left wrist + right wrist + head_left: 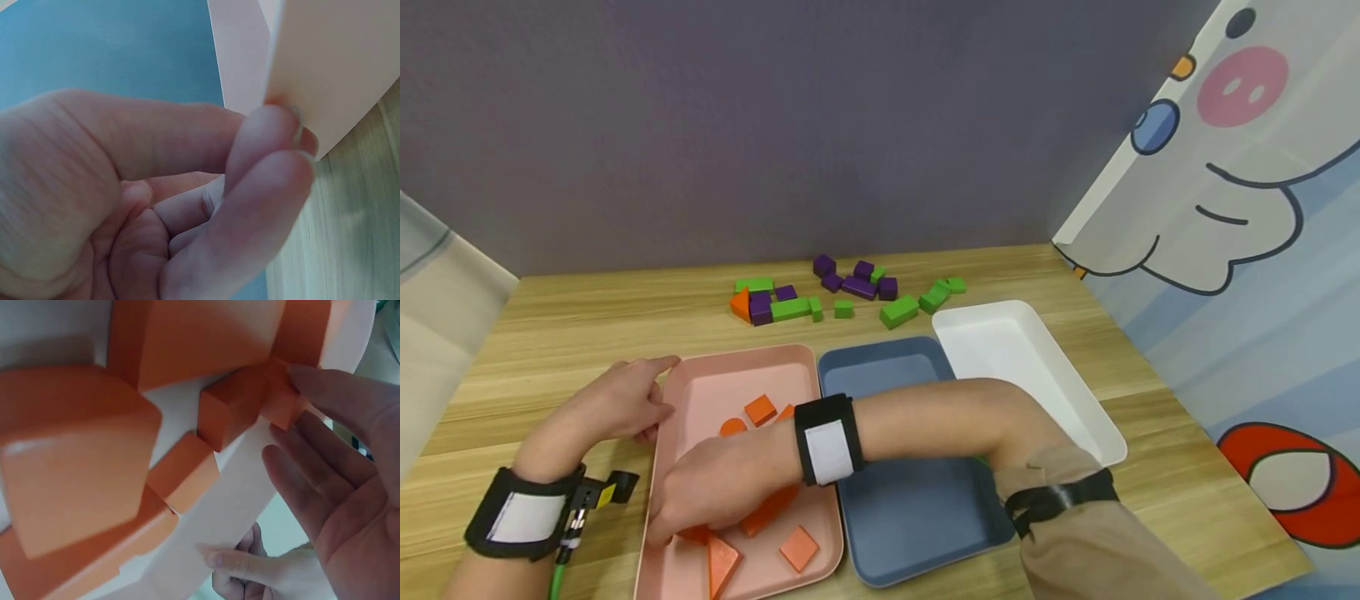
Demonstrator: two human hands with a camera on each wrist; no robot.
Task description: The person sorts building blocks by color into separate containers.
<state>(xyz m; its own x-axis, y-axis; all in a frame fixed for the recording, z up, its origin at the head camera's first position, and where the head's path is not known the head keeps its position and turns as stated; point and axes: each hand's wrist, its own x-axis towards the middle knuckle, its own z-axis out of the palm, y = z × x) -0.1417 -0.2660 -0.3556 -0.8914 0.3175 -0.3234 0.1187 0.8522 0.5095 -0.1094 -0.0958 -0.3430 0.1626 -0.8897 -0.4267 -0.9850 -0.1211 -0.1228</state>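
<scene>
At the left far corner of the pink tray [745,360], my left hand [628,400] pinches the wall; the left wrist view shows its fingertips against the tray's wall [340,69]. My right hand [718,483] reaches down into the tray's left side. In the right wrist view, its thumb and fingers pinch a small orange block [282,400], which the hand hides in the head view. Around it in the tray lie several orange blocks, among them a square one [799,548], a triangular one [722,567] and another block [761,409].
A blue tray [917,525] stands right of the pink one, partly under my right forearm. Beyond it is a white tray [1030,358]. Behind the trays lie several green blocks [898,312], purple blocks [859,287] and an orange block [741,305]. A grey panel [775,133] rises behind.
</scene>
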